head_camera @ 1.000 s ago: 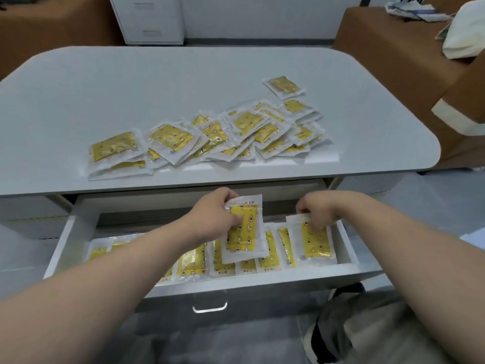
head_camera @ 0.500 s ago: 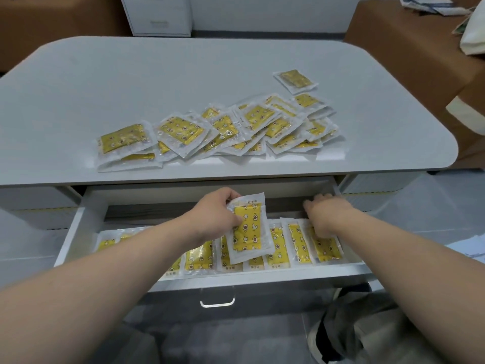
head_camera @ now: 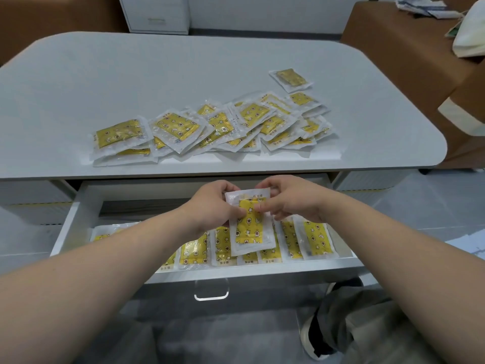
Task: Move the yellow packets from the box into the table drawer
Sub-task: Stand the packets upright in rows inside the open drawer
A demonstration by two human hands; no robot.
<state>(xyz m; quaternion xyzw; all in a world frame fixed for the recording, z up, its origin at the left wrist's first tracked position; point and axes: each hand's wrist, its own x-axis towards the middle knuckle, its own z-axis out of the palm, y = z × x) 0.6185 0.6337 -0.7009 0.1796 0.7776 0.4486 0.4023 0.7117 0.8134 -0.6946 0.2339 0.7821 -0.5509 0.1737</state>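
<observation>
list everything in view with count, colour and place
table: one, pale grey, centre
loose packets: many, yellow in clear wrap, overlapping pile near the table's front edge
lone packet: one, yellow, apart behind the pile's right end
drawer: one, white, pulled open under the table
drawer packets: a row, yellow, inside the drawer
held packet: one, yellow, above the row
cabinet: one, white, far back
left grip: pinches the held packet
right grip: pinches the held packet

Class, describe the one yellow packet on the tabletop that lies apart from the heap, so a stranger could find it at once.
Start at the grey table. Follow the heap of yellow packets to its far right end. Just beyond lies the lone packet, flat and uncovered, while its neighbours overlap.
</observation>
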